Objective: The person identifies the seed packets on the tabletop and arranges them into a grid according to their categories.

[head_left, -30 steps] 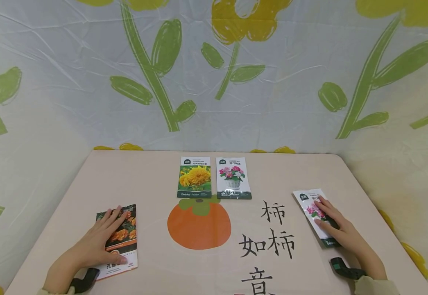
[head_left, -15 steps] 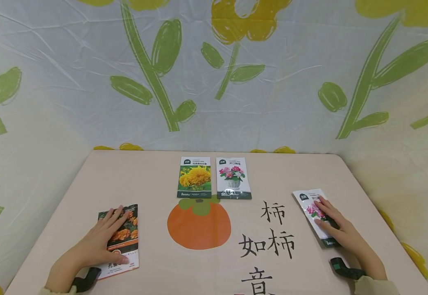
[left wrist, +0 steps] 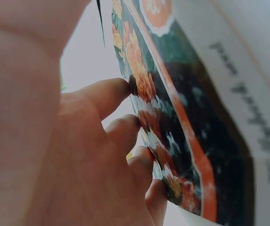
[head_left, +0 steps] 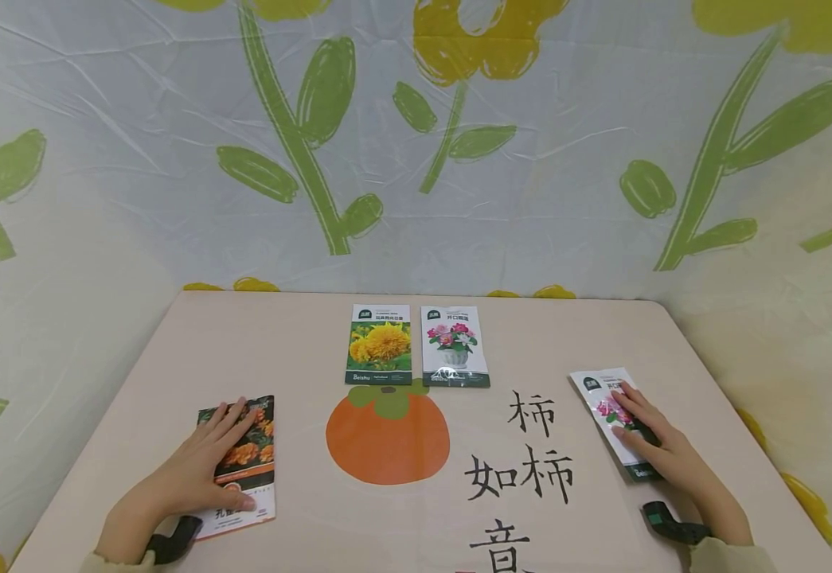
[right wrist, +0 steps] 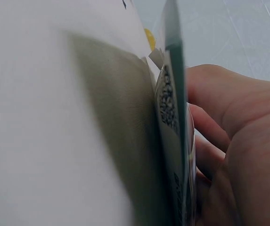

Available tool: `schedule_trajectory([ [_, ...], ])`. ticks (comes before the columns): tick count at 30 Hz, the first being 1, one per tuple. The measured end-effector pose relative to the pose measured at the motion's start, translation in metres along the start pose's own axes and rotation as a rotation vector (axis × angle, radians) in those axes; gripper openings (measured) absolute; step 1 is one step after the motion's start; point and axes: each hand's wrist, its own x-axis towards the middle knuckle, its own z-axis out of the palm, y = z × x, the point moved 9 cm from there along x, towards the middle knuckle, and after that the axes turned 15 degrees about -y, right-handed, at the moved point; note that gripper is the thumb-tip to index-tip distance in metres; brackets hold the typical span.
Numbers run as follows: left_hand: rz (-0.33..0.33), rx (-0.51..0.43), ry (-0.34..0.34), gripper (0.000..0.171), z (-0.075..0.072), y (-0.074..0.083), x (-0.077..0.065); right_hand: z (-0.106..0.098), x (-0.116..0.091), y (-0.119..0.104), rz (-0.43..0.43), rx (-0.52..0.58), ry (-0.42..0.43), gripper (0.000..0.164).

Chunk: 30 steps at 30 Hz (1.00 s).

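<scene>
My left hand (head_left: 186, 473) lies with spread fingers on an orange-flowered seed packet (head_left: 263, 469) at the left of the table. In the left wrist view, its fingertips (left wrist: 118, 92) press on the flower picture of that seed packet (left wrist: 184, 108). At the right, my right hand (head_left: 662, 446) rests over a white seed packet (head_left: 605, 398) printed with pink flowers, thumb and fingers on its upper face. The right wrist view shows the seed packet (right wrist: 172, 122) edge-on, its near end raised off the table, with the thumb (right wrist: 219, 94) against its upper side.
A yellow-flowered seed packet (head_left: 378, 346) and a pink-flowered seed packet (head_left: 455, 348) lie side by side at the back middle. The table (head_left: 301, 525) bears a printed persimmon (head_left: 387, 446) and black characters. Floral cloth (head_left: 544, 175) hangs behind and at both sides.
My left hand and the orange-flowered seed packet beneath it have slid slightly to the right. The right hand and the other seed packets have stayed in place.
</scene>
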Motion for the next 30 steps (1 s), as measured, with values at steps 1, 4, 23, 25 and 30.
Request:
schedule_trajectory([
  [1,-0.003,-0.002,-0.004,0.123,0.0,0.0,0.001,0.0,0.0,0.0,-0.001,0.0,0.0,0.064],
  [4,-0.007,-0.002,-0.01,0.124,0.001,0.001,0.002,-0.001,-0.001,0.0,-0.003,-0.002,0.004,0.064],
  [23,-0.002,0.005,-0.035,0.126,0.004,0.004,0.011,0.0,0.0,-0.001,0.01,-0.014,0.006,0.064],
  [25,-0.001,0.005,-0.036,0.127,0.004,0.004,0.012,-0.001,0.0,-0.001,0.014,-0.014,0.007,0.064],
  [30,0.003,-0.003,-0.042,0.128,0.005,0.007,0.013,-0.001,0.0,0.0,0.015,-0.018,0.011,0.064],
])
